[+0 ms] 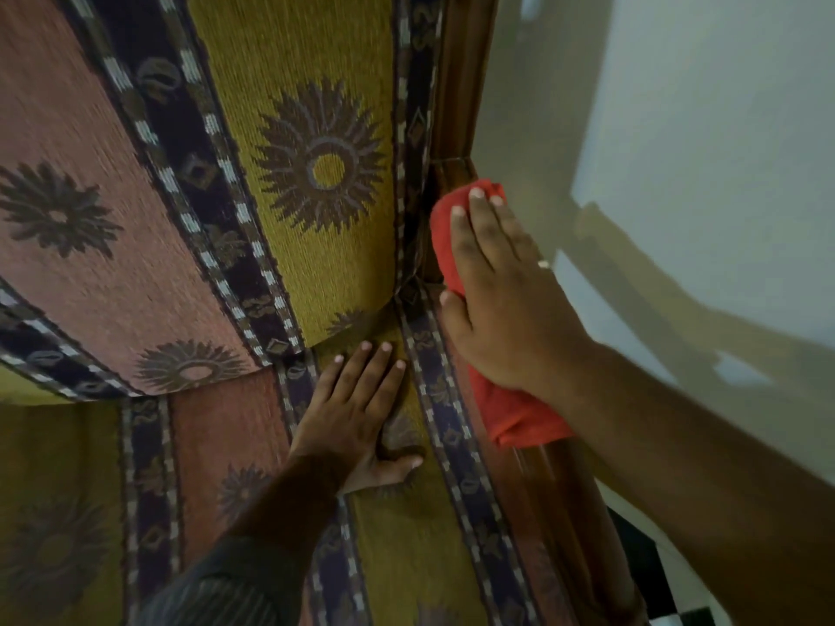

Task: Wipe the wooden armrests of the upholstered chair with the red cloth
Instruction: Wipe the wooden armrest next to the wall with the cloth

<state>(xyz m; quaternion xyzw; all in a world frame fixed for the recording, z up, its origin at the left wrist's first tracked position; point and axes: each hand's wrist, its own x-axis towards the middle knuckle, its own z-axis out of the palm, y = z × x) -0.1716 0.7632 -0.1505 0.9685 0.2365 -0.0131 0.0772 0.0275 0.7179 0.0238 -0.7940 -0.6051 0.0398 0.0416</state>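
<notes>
The upholstered chair [316, 173] fills the left and middle of the view, its fabric striped in yellow, pink and dark blue with sun patterns. Its right wooden armrest [555, 499] runs along the seat's right edge up to the wooden back post [456, 97]. My right hand [501, 300] lies flat on the red cloth [515, 417], pressing it onto the armrest near where it meets the back. The cloth shows above my fingertips and below my wrist. My left hand [361, 408] rests flat on the seat cushion with fingers spread, holding nothing.
A pale wall [677, 128] stands close along the chair's right side, with shadows on it. A strip of black and white floor tile [677, 603] shows at the bottom right, beside the armrest.
</notes>
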